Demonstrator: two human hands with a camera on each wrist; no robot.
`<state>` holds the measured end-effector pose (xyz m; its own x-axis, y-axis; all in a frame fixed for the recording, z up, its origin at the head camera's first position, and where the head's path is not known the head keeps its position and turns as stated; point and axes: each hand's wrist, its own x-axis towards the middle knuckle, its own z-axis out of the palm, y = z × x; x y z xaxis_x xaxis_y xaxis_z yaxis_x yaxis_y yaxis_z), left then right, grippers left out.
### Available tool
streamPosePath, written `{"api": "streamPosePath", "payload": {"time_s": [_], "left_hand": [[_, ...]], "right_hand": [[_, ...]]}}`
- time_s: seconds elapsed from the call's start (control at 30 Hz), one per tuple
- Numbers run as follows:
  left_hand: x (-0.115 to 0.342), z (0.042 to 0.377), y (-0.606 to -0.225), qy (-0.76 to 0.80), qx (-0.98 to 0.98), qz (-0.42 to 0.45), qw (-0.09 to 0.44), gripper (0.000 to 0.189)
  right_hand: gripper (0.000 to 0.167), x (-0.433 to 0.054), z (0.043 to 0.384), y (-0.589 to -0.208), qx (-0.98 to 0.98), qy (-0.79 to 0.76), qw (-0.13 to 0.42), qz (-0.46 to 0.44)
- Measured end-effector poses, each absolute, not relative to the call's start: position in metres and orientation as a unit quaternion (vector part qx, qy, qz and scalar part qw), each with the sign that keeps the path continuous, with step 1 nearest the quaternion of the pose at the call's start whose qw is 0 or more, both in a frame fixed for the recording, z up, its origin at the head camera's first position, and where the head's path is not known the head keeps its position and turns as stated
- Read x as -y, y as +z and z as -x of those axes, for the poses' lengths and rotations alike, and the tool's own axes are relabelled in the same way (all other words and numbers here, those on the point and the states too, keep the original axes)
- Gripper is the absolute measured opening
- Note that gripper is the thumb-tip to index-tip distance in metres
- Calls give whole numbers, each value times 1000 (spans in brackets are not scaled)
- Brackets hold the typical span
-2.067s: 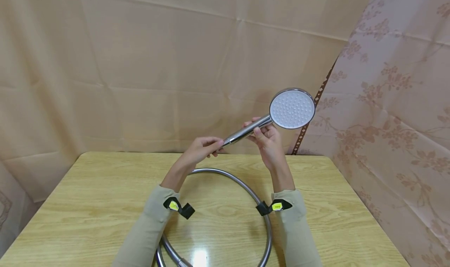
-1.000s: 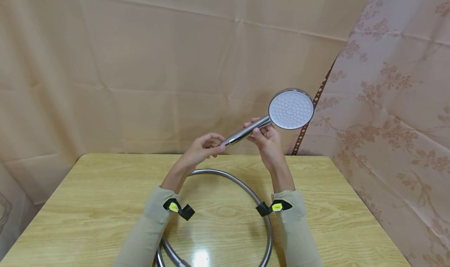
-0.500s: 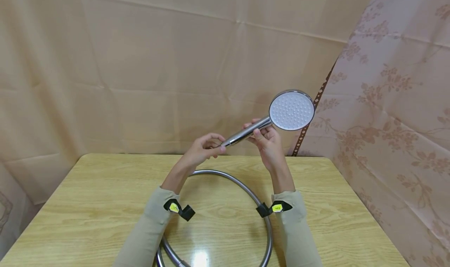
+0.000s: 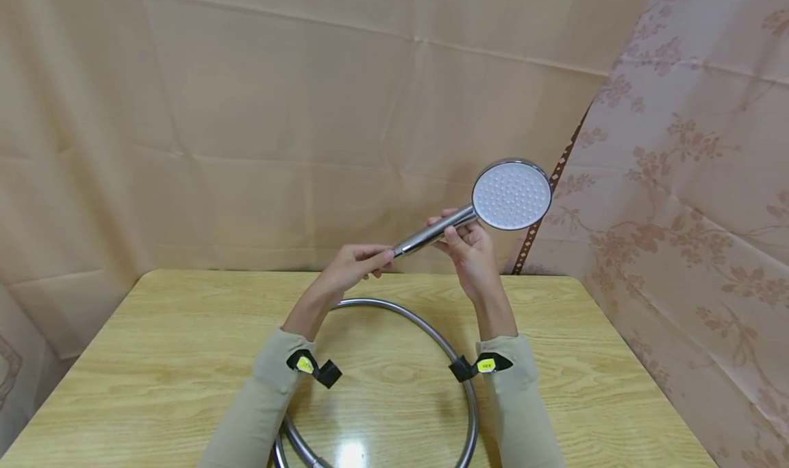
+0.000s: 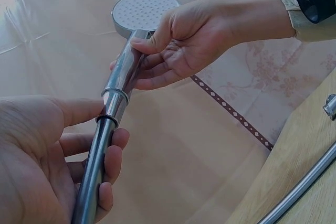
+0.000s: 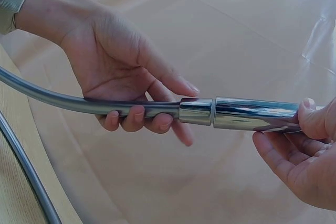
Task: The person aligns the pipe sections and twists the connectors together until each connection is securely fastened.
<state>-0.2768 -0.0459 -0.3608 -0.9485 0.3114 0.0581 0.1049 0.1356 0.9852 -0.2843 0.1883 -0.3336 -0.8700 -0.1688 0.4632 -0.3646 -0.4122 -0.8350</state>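
Note:
A chrome handheld shower head (image 4: 511, 195) with a round white nozzle face is raised above the table's far edge, its face toward the head camera. My right hand (image 4: 476, 262) grips its handle (image 4: 425, 236), thumb on the near side. At the handle's lower end, my left hand (image 4: 348, 268) holds the grey shower hose (image 6: 157, 109), several fingers curled beneath it. The left thumb lies at the chrome connector nut (image 6: 196, 111), which lines up with the handle's end. A narrow pale ring shows between nut and handle in the right wrist view.
The hose continues in a wide loop on the wooden table (image 4: 154, 358), passing under both forearms. Beige cloth (image 4: 277, 112) hangs behind the table, and flower-patterned cloth (image 4: 696, 214) hangs at the right. Black straps with yellow labels sit on both sleeves.
The left thumb and forefinger spread apart around the connector about a second ago and have now closed together on it again. The right hand and shower head have stayed nearly still.

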Motion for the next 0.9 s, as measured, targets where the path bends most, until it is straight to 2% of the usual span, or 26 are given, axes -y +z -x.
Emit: {"api": "streamPosePath", "payload": {"time_s": [0.2,0.6,0.9], "left_hand": [[47,276,-361,643,-749,-139,84,38],[47,275,-361,646,-745,-139,91,35],[46,276,-360,647,-743,-146,85,33]], "right_hand": [[32,-188,284,-333,542,801,61,-244],[19,-188,284,-334,543,801,62,-244],[24,-189,285,-334,541,800,64,-252]]}}
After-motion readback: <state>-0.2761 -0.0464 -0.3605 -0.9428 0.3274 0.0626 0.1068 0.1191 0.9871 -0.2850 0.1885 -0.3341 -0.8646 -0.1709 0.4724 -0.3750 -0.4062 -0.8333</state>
